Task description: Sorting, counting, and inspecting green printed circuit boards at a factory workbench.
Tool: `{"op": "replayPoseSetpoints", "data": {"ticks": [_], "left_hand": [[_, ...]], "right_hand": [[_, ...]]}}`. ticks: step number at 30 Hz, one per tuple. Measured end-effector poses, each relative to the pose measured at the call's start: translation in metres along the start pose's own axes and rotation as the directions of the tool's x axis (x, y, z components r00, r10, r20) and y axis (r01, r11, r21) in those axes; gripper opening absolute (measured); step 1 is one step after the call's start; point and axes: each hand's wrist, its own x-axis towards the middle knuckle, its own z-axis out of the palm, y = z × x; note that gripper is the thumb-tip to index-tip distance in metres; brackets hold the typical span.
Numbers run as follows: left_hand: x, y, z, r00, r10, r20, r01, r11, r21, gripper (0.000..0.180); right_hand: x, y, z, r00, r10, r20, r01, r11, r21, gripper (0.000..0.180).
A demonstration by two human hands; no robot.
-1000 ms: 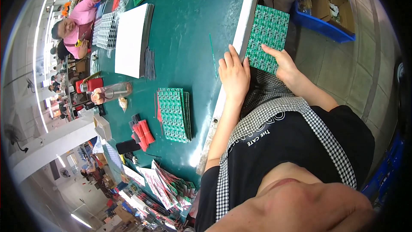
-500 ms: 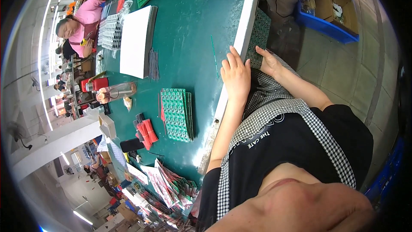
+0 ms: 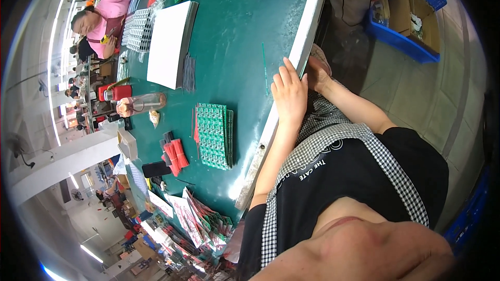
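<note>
My left hand [image 3: 289, 92] lies with its fingers stretched out on the pale metal edge strip [image 3: 308, 26] of the green table. Below that edge, my right hand [image 3: 319, 75] is close beside the left; its fingers are partly hidden, and I cannot tell what it holds, if anything. A thin green strip [image 3: 264, 70] lies on the table just left of my left fingertips. Farther left stands a stack of green circuit board panels [image 3: 212, 136], with loose red wires [image 3: 196, 125] along its left side.
Bundled red wires [image 3: 176, 156], a black phone [image 3: 156, 169] and a clear bottle [image 3: 143, 104] are at the left. Dark wires [image 3: 189, 73] lie beside a white-topped stack [image 3: 169, 47]. A co-worker [image 3: 107, 18] sits across the table. A blue crate [image 3: 401, 39] holds a cardboard box.
The dark green board panel by my right hand below the table edge has gone from view. My right hand has moved down and left, nearer the edge; my left hand stays on it.
</note>
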Motion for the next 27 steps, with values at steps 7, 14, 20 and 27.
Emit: {"op": "replayPoseSetpoints", "data": {"ticks": [7, 14, 20, 27], "left_hand": [[0.003, -0.002, -0.005, 0.978, 0.088, -0.188, -0.15, 0.926, -0.347, 0.051], [-0.02, -0.012, -0.017, 0.991, -0.005, -0.134, -0.115, 0.483, -0.868, 0.038], [-0.075, -0.096, -0.094, 0.957, -0.212, 0.2, 0.253, 0.266, -0.93, 0.041], [-0.146, -0.208, -0.1, 0.854, -0.52, 0.017, 0.363, 0.573, -0.735, 0.031]], "right_hand": [[-0.055, -0.017, 0.055, 0.909, -0.129, -0.395, 0.084, 0.988, -0.131, 0.042], [-0.07, -0.015, 0.105, 0.913, -0.347, -0.212, 0.125, 0.735, -0.666, 0.029], [-0.052, 0.017, 0.15, 0.978, -0.039, -0.206, -0.136, 0.63, -0.765, 0.029], [-0.005, 0.131, 0.185, 0.851, 0.443, -0.28, -0.458, 0.369, -0.809, 0.024]]}}
